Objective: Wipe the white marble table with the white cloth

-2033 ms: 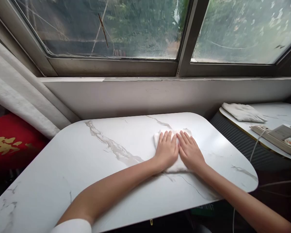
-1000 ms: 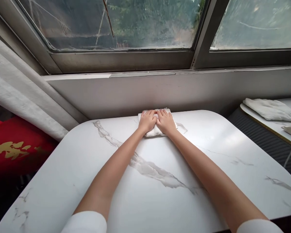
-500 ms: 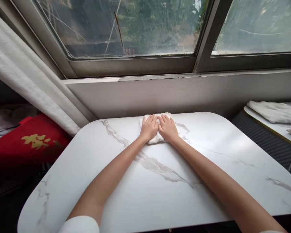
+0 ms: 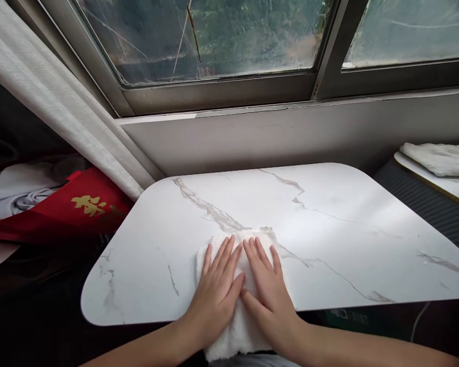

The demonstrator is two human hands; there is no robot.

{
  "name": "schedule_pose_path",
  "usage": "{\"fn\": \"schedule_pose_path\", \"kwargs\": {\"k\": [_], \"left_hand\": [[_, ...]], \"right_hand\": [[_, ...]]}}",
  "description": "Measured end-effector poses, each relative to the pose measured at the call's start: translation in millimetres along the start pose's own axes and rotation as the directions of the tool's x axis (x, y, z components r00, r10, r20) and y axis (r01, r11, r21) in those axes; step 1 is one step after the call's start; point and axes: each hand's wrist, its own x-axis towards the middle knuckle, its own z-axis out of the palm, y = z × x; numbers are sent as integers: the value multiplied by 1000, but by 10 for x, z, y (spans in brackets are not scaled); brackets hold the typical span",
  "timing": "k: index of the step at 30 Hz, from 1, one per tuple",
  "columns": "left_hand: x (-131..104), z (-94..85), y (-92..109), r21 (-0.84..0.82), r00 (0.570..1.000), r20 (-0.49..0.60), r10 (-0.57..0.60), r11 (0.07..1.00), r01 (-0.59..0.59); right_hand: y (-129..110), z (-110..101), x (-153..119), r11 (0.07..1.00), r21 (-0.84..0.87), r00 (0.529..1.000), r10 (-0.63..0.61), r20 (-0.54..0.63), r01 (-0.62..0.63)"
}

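Note:
A white fluffy cloth (image 4: 233, 334) lies under both palms at the near edge of the white marble-patterned table (image 4: 145, 229), part of it hanging over that edge. My left hand (image 4: 216, 290) rests flat on the cloth's left half, fingers stretched out and pointing forward. Beside it, my right hand (image 4: 270, 295) presses flat on the right half, fingers spread. The two thumbs come close together near the cloth's middle. Neither hand grips the cloth; what lies beneath the palms is hidden.
Behind the table runs a wall below a framed window (image 4: 222, 97). A pale curtain (image 4: 61, 102) hangs at the left, by a red cloth with a gold character (image 4: 87, 204) and piled fabric. On the right, a folded white cloth (image 4: 439, 158) lies on another surface.
Both hands and the cloth have come from the table's far edge back to its near edge, toward me. The view has shifted slightly too.

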Motion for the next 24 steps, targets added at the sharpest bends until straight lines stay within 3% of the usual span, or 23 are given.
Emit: {"fn": "schedule_pose_path", "kwargs": {"k": [4, 9, 14, 18, 21, 24], "left_hand": [[35, -60, -182, -9, 997, 2, -75, 997, 75], [563, -106, -635, 48, 987, -88, -134, 989, 139], [1400, -187, -1068, 49, 979, -125, -162, 984, 170], [1978, -242, -1349, 50, 981, -133, -140, 988, 148], [2244, -281, -1541, 44, 984, -138, -110, 992, 117], [2367, -313, -1702, 42, 981, -160, -105, 993, 113]], "right_hand": [[-19, 65, 219, 997, 77, 998, -6, 65, 1], [193, 122, 973, 994, -90, 972, -43, 233, 65], [516, 211, 1803, 945, -319, 994, -37, 101, 67], [710, 294, 2292, 917, -398, 1000, 13, 6, -10], [767, 358, 2550, 906, -418, 997, 47, -54, -65], [767, 422, 2730, 908, -412, 995, 44, -88, -76]]}}
